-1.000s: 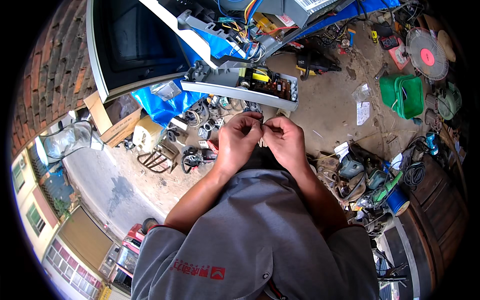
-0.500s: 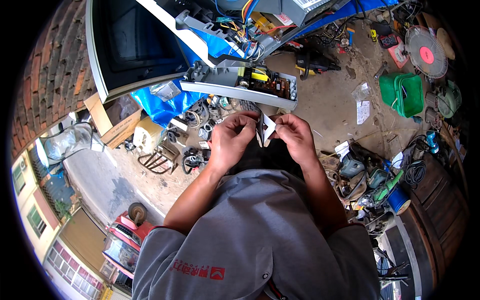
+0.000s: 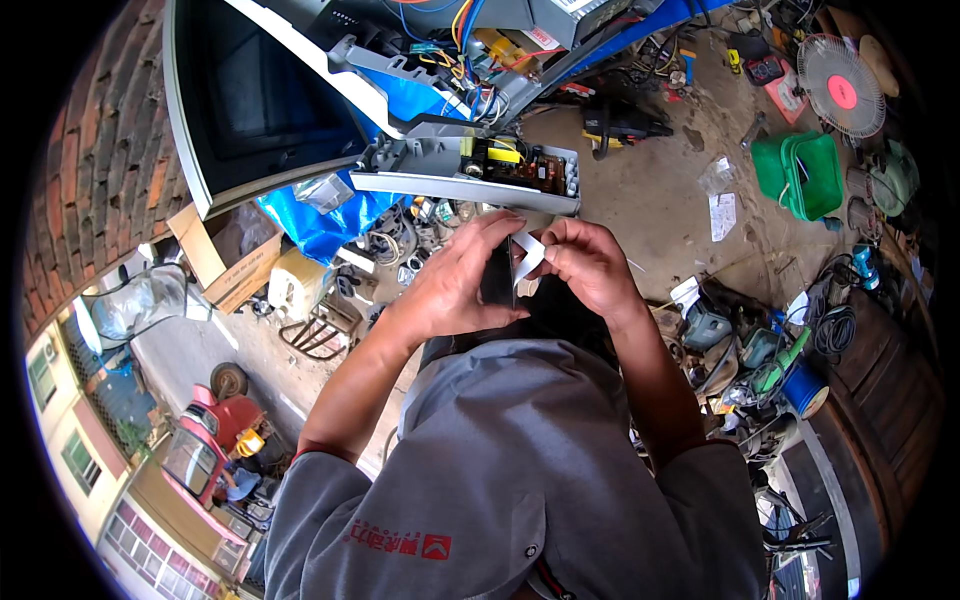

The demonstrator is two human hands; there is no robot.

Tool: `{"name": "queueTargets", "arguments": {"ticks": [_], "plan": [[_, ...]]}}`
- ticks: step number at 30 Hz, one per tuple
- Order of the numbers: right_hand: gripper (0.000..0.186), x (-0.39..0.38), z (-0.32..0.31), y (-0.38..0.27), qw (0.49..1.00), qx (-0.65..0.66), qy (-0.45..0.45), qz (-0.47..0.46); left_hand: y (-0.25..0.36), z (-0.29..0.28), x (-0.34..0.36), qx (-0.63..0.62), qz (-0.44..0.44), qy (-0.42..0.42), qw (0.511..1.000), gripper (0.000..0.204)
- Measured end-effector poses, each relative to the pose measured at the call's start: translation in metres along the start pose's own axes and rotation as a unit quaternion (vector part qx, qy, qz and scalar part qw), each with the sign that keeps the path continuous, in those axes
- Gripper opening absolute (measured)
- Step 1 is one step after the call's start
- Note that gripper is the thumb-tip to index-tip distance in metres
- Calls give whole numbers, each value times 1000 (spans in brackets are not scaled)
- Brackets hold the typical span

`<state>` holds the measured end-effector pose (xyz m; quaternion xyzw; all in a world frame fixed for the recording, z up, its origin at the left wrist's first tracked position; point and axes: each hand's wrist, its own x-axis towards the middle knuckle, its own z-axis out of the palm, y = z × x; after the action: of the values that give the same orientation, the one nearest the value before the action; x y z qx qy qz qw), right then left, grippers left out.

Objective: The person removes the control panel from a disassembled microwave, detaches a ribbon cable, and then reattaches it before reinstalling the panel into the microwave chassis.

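White folded strip (image 3: 527,255) – pinched between both hands

A white strip (image 3: 527,255) bends against a black flat piece (image 3: 497,277). The sleeves and shirt (image 3: 520,470) are grey with a small red mark. Far off, a grey tray (image 3: 420,180) carries a brown board with yellow parts (image 3: 515,165). Blue sheet (image 3: 325,225) lies left, a green bin (image 3: 800,175) right, beside a white fan with a red hub (image 3: 840,85). The brick wall (image 3: 110,160) is reddish brown.
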<state>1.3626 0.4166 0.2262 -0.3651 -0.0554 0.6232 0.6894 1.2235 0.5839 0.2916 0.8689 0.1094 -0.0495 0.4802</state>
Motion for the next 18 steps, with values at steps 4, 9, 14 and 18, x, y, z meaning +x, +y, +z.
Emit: {"name": "queueTargets", "arguments": {"ticks": [4,9,14,18], "plan": [[12,-3,-1,4,997,69,25,33,-10,1,0,-27,1,15,1000,98],[13,-8,-14,7,992,75,68,72,-15,-6,-2,-46,-30,-6,998,100],[15,-6,-26,9,992,-20,66,103,-16,-7,-1,-61,-14,-7,998,100],[16,-2,-29,3,985,-101,65,127,-19,-6,-1,-58,-1,1,998,101]]}}
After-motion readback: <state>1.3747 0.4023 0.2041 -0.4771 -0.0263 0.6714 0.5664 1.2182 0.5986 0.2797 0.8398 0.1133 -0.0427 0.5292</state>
